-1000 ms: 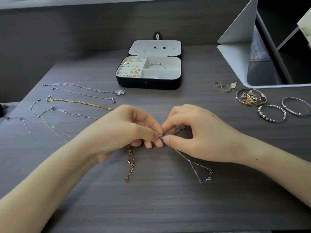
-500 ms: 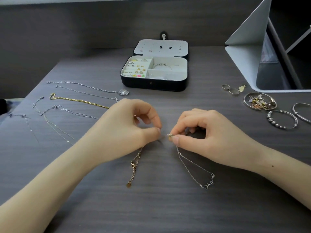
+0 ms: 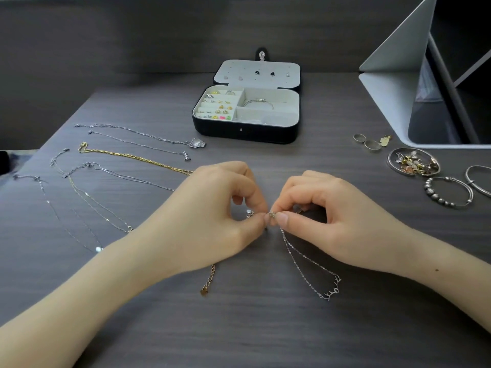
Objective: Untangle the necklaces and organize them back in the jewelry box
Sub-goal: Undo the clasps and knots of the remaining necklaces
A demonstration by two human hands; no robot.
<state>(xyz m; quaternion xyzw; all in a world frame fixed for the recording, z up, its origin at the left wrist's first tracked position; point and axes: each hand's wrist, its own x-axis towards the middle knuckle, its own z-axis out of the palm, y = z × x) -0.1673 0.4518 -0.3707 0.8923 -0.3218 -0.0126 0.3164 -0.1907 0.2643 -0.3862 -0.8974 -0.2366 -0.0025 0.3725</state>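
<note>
Nearest to the person, below the hands, two loose ends lie on the table (image 3: 265, 328). Under the left hand (image 3: 212, 216) lies the tail of a rose-gold chain (image 3: 210, 280), and under the right hand (image 3: 332, 221) a thin silver chain (image 3: 305, 264) with an antler pendant (image 3: 332, 289). The silver chain makes a narrow loop. Its long axis runs from the right fingertips toward the person and slightly rightward, pendant end nearest.

Both hands are curled, and their tips almost meet. Each pinches with thumb and forefinger at the small knot (image 3: 271, 214) between them, which is equally near to both. I judge that the next move is a pull sideways, one hand against the other.

Beyond the left hand, separated necklaces (image 3: 132, 158) lie stretched out. Straight beyond both hands, well apart, stands the open jewelry box (image 3: 244, 131).
</note>
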